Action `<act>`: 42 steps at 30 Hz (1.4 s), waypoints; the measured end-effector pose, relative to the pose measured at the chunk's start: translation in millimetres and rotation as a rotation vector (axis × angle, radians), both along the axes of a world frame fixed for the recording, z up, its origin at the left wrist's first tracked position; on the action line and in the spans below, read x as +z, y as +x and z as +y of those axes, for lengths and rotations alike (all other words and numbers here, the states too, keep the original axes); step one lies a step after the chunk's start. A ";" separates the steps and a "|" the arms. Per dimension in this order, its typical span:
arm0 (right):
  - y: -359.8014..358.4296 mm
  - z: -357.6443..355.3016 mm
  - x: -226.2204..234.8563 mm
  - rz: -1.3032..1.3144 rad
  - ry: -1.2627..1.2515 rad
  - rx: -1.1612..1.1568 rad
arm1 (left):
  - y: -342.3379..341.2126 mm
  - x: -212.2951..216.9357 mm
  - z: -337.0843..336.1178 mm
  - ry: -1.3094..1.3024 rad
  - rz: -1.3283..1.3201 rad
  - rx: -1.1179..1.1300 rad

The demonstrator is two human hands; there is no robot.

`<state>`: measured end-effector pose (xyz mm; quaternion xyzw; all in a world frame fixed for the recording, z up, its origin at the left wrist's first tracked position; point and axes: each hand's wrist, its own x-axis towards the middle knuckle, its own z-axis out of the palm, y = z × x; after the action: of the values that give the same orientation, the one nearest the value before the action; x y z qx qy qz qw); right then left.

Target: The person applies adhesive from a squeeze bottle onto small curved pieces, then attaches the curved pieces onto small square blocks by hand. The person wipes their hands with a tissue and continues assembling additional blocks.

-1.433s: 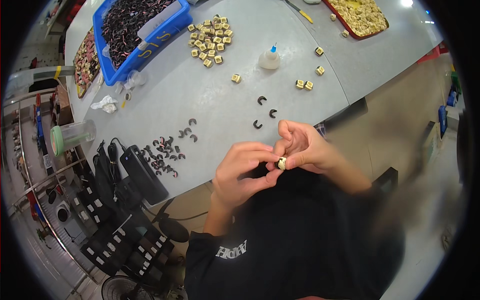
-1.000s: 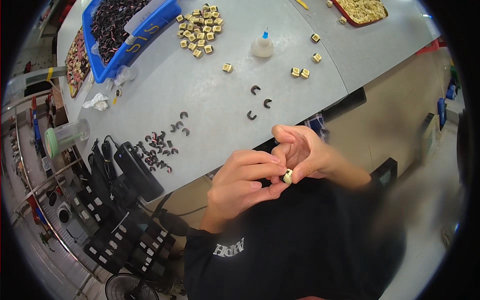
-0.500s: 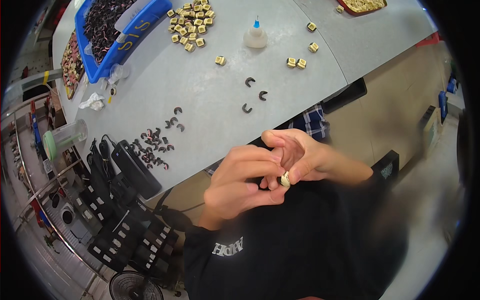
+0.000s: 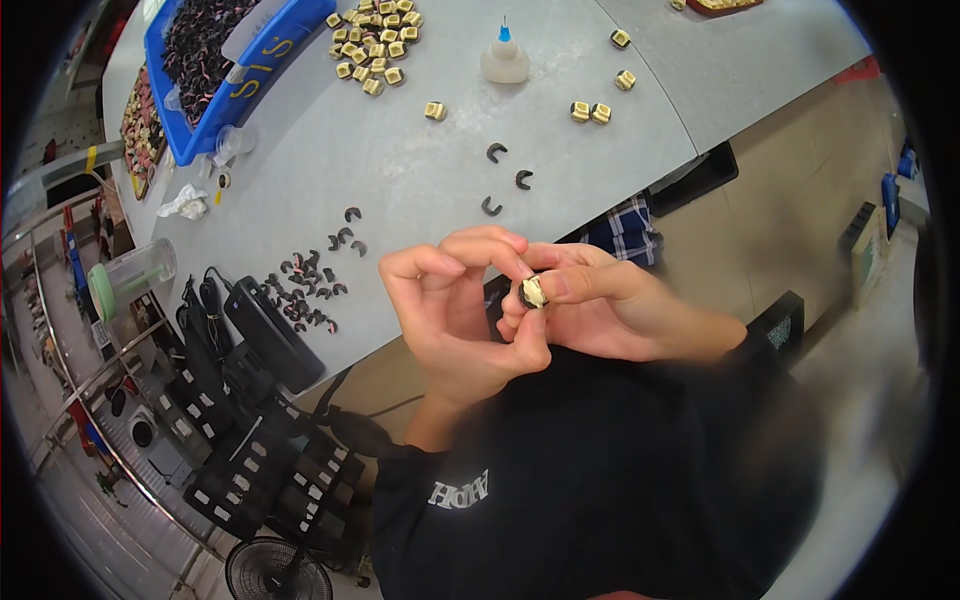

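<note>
My left hand (image 4: 455, 310) and my right hand (image 4: 600, 310) meet close to my chest, below the edge of the grey table (image 4: 420, 170). Between their fingertips they pinch one small cream and black part (image 4: 533, 292). The right thumb and forefinger grip it, and the left fingers curl around it from the left. On the table above lie three loose black C-shaped clips (image 4: 497, 152), a scatter of more clips (image 4: 305, 285) at the left, and a heap of small cream blocks (image 4: 372, 45).
A blue bin (image 4: 215, 70) full of black clips stands at the back left. A small white glue bottle (image 4: 504, 58) with a blue tip stands near single blocks (image 4: 590, 112). Black chargers and cables (image 4: 260, 330) lie at the table's left edge. A fan (image 4: 275, 572) sits on the floor.
Both hands, still holding the small part, have stayed together near my chest. The view has shifted so the table sits higher in the picture.
</note>
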<state>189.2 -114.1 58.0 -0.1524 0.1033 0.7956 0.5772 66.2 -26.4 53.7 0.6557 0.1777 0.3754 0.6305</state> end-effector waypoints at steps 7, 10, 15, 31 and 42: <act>-2.6 -0.5 -2.9 -0.053 0.001 -0.023 | 2.6 -4.5 -6.0 -0.039 -0.002 0.049; -3.2 -1.5 -4.7 -0.041 -0.004 -0.044 | 5.4 -7.5 -9.4 -0.057 -0.018 0.085; -4.5 -4.4 -7.7 -0.012 0.009 -0.070 | 1.3 -13.6 -12.6 -0.105 -0.040 0.091; 70.5 -11.7 -37.7 -2.037 -0.078 -0.712 | -11.9 -30.2 6.9 0.483 0.584 0.397; 129.1 3.2 -39.1 -2.425 -0.239 -0.693 | -0.2 -40.9 3.7 0.475 0.561 0.414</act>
<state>318.4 -110.9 18.9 -0.7974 -0.3848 -0.0609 0.4609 66.0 -22.7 12.8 0.8100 0.3791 0.3316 0.3003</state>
